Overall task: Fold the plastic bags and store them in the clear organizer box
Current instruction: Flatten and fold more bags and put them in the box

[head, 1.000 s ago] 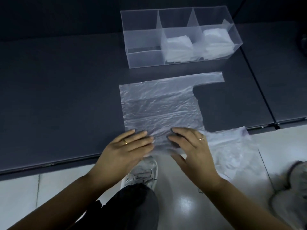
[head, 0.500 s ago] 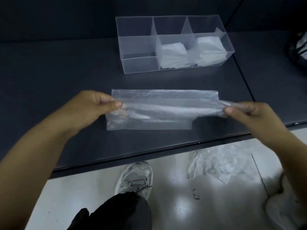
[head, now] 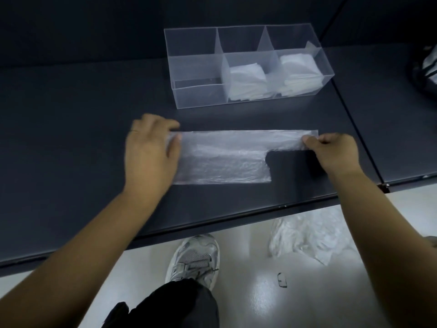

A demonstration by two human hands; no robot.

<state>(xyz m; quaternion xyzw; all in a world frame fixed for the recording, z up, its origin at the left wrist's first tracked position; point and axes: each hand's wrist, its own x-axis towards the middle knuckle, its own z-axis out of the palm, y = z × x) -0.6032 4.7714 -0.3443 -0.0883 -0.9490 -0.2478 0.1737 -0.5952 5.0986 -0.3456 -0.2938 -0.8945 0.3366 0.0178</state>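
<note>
A clear plastic bag (head: 222,159), folded in half lengthwise, lies flat on the dark table (head: 71,138). My left hand (head: 151,150) pinches its left end at the far corner. My right hand (head: 331,152) pinches the handle strip at the right end. Behind the bag stands the clear organizer box (head: 196,93) with three compartments. The middle compartment holds folded bags (head: 246,81), and the right one holds more folded bags (head: 298,72). The left compartment holds nothing.
The table's front edge (head: 212,223) runs just below the bag. A heap of loose plastic bags (head: 309,235) lies on the floor at the right, near my shoe (head: 194,259). A dark bag (head: 425,67) sits at the far right edge.
The bag's near half was lifted and folded over onto the far half. Both hands moved from the near edge to the two ends and laid the folded bag flat.
</note>
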